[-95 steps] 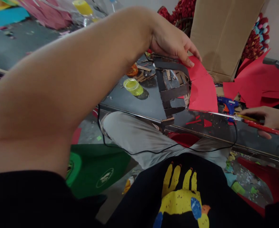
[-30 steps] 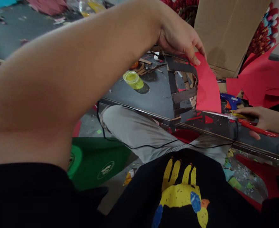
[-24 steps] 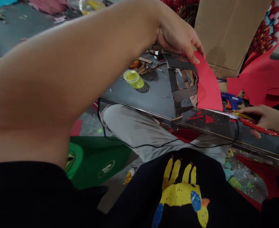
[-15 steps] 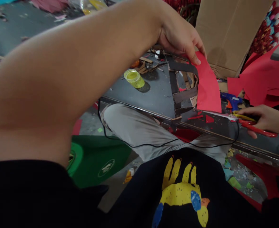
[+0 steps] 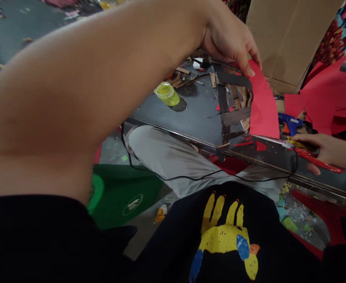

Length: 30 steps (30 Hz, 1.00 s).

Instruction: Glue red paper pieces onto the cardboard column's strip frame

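My left hand (image 5: 234, 41) pinches the top of a curved piece of red paper (image 5: 264, 106) between thumb and fingers. The paper hangs down over the table's near side. In my right hand (image 5: 328, 149) is a pair of scissors (image 5: 316, 159) with red and yellow handles. Its blades lie along the bottom edge of the red paper, pointing left. Directly left of the paper stands a dark cardboard frame (image 5: 236, 116) with crossing strips; whether the two touch I cannot tell.
A small cup of yellow-green stuff (image 5: 168, 94) sits on the table (image 5: 187, 122). A blue glue gun (image 5: 291, 124) lies behind the scissors, near red paper sheets (image 5: 332, 94). Behind stands a cardboard panel (image 5: 293, 39). A black cord (image 5: 190, 179) crosses my lap; a green bin (image 5: 122, 196) is below left.
My left hand and the red paper have shifted slightly right and up in view. The scissors blades look more nearly closed along the paper's bottom edge.
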Each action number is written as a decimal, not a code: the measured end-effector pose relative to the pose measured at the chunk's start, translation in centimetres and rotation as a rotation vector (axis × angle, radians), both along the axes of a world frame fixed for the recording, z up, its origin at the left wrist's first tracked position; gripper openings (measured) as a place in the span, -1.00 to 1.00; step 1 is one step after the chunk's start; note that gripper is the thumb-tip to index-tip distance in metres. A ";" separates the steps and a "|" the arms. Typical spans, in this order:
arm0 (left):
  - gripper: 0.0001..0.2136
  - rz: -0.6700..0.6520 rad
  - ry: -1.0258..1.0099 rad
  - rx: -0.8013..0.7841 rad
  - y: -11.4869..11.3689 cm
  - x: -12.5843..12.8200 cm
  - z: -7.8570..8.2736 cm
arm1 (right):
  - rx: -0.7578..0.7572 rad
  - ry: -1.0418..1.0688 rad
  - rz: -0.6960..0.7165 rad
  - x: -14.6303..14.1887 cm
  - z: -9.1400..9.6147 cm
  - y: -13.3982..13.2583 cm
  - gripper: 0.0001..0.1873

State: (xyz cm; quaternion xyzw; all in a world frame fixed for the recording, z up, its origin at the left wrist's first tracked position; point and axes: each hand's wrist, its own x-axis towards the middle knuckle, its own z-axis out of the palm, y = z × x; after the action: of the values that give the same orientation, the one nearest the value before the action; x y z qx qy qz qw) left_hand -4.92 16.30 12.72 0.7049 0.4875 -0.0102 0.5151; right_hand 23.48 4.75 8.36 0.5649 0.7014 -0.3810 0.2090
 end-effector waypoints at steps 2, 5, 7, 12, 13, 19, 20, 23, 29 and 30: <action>-0.59 0.003 0.015 -0.005 0.0 0.0 -0.1 | 0.065 0.010 -0.003 0.3 -0.3 0.1 -0.30; -0.59 0.004 0.036 -0.003 0.1 0.0 -0.2 | 0.149 0.029 0.001 0.5 -0.7 0.2 -0.32; -0.59 0.014 0.056 0.003 0.1 0.0 -0.4 | 0.172 0.048 0.012 0.6 -0.8 0.2 -0.32; -0.58 0.028 0.021 -0.033 0.2 -0.1 -0.9 | 0.191 0.093 0.034 0.7 -0.6 0.1 -0.37; -0.58 0.019 0.005 -0.050 0.3 -0.2 -1.0 | 0.190 0.098 0.037 0.7 -0.6 0.0 -0.40; -0.61 0.016 -0.031 -0.122 0.3 -0.5 -1.5 | 0.239 0.107 0.053 0.8 -1.2 -0.1 -0.40; -0.61 0.020 -0.033 -0.132 0.4 -0.6 -1.6 | 0.246 0.099 0.055 0.8 -1.3 -0.2 -0.37; -0.59 0.058 -0.049 -0.112 0.9 -1.4 -1.8 | 0.228 0.142 0.071 0.6 -2.0 -0.7 -0.38; -0.41 0.145 -0.058 0.029 1.2 -4.0 -2.0 | 0.251 0.165 0.026 0.1 -4.6 -1.9 -0.58; -0.45 0.192 -0.060 0.040 1.0 -4.3 -2.0 | 0.250 0.161 0.012 0.1 -5.1 -2.0 -0.58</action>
State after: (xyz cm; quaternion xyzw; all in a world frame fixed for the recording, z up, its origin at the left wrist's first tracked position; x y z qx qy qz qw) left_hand -9.19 17.33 10.68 0.6651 0.5373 0.0700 0.5138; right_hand 23.61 2.78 3.29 0.5501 0.7613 -0.3332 0.0825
